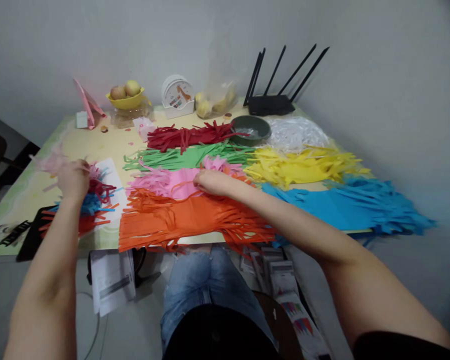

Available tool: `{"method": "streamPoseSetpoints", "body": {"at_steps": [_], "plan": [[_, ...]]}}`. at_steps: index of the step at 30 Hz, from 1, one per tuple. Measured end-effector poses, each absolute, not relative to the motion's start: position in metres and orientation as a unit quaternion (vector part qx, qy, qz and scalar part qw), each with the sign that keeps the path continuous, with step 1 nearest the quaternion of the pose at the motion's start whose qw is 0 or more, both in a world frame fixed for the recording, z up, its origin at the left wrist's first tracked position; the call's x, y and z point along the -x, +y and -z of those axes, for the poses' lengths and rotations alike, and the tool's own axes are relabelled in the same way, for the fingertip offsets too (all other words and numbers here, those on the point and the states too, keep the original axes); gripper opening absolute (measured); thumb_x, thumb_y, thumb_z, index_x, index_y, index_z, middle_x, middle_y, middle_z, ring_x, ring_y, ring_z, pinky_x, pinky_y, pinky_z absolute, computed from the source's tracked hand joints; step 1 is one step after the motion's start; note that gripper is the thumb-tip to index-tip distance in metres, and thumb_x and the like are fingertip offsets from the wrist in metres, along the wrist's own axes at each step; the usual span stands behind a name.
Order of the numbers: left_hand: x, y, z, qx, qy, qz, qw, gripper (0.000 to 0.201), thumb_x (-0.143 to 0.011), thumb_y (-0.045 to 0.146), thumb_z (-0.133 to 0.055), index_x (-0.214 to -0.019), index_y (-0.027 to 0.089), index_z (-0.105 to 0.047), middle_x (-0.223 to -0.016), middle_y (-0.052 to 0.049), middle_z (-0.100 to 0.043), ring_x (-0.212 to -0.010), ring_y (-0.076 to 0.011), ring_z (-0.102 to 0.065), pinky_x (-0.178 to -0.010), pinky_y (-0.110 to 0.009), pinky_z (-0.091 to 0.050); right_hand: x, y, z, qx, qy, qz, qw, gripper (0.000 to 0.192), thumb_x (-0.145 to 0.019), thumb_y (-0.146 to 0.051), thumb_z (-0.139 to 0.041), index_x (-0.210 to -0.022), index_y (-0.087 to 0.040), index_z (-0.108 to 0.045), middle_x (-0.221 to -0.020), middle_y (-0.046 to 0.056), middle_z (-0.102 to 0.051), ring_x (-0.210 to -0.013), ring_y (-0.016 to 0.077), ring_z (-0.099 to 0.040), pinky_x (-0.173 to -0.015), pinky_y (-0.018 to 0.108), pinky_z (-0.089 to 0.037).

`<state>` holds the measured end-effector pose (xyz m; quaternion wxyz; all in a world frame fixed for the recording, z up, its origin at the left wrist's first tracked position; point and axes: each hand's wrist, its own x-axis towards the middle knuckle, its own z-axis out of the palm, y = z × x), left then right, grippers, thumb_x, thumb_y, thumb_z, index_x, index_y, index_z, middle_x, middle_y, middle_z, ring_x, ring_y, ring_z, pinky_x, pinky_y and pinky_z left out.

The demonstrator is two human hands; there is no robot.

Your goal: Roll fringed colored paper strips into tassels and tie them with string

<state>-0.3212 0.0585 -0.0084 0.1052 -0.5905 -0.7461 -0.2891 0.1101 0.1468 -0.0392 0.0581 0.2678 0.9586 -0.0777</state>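
Across the surface (122,137), six bundles of fringed paper lie spread by colour: a dark red bundle (195,136), a green bundle (183,156), a pink bundle (182,176), an orange bundle (195,215), a yellow bundle (303,167) and a blue bundle (322,205). White shreds (300,134) are heaped behind the yellow, beside a dark green bowl (262,130).

Left of these, partly over a white sheet (116,177), sits a small mixed pile (92,204) of pink, dark red, blue and orange strips. Those four colours look like the part done; green and yellow cannot be made out there, and the thick bundles suggest that most of the paper is left.

The person's right hand (212,183) has its fingertips pinched on a thin orange strip (183,183), above the pink bundle's unfringed middle. The left hand (74,177) is over the mixed pile, fingers curled; it is blurred, so whether it grips the pink strips cannot be told.
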Motion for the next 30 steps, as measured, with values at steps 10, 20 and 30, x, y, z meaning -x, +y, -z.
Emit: {"method": "streamPoseSetpoints", "body": {"at_steps": [10,20,30], "plan": [[0.182,0.073,0.006,0.727,-0.664,0.169,0.038,0.037,-0.086,0.011,-0.047,-0.111,0.015,-0.074,-0.125,-0.019,-0.070,-0.138,-0.0369,-0.050,-0.116,-0.062,-0.032,-0.127,0.145,0.056,-0.271,0.956,0.062,0.094,0.028,-0.094,-0.019,-0.056,-0.117,-0.011,-0.070,-0.120,0.018,-0.069,-0.110,0.0279,-0.066,-0.089,0.033,-0.046],[0.056,0.095,0.075,0.819,-0.569,-0.023,-0.069,0.050,-0.088,0.001,-0.039,-0.130,0.013,-0.063,-0.137,-0.018,-0.062,-0.125,-0.0241,-0.061,-0.107,-0.036,-0.047,-0.143,0.138,0.065,-0.341,0.938,0.031,0.055,0.035,-0.098,-0.010,-0.040,-0.116,-0.005,-0.070,-0.115,0.024,-0.069,-0.110,0.0308,-0.066,-0.089,0.037,-0.047],[0.061,0.103,0.066,0.821,-0.561,-0.065,-0.084,0.049,-0.090,0.006,-0.039,-0.133,0.011,-0.061,-0.143,-0.018,-0.059,-0.130,-0.0277,-0.058,-0.110,-0.040,-0.044,-0.142,0.152,0.062,-0.355,0.923,0.148,0.002,0.021,-0.091,-0.014,-0.056,-0.104,-0.011,-0.073,-0.101,0.013,-0.075,-0.090,0.0191,-0.066,-0.073,0.025,-0.038]]}}
